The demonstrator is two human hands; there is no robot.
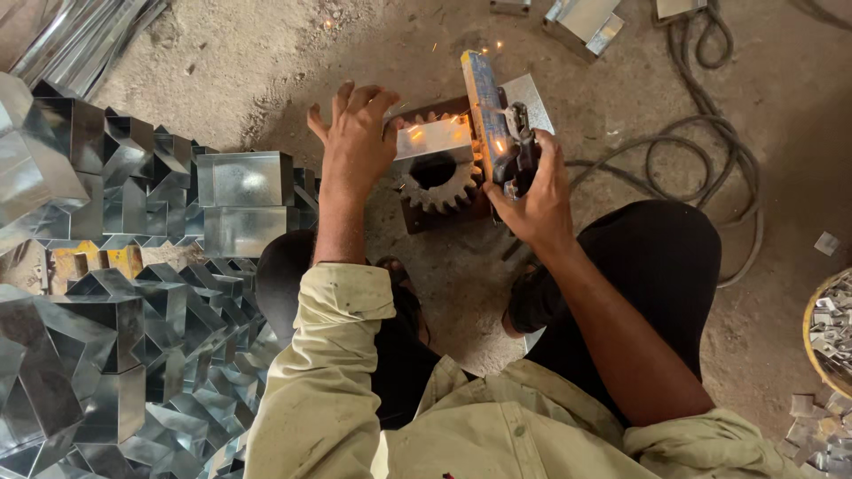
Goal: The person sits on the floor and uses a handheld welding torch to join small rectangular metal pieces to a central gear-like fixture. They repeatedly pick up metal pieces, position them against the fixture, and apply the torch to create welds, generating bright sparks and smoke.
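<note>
Here shiny folded metal box (pixel 433 140) under spread left hand (pixel 357 142) fingers; right hand (pixel 532 200) fingers clamped on tool (pixel 497 120).

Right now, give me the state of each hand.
Left hand: open, fingers spread, pressing the folded sheet-metal piece.
Right hand: closed around the welding tool.

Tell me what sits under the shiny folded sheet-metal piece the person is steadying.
Under the shiny folded sheet-metal piece lies a rusty toothed gear wheel on a brown block. The gear's dark bore and front teeth show; its rear half is covered. The left hand presses the piece.
</note>
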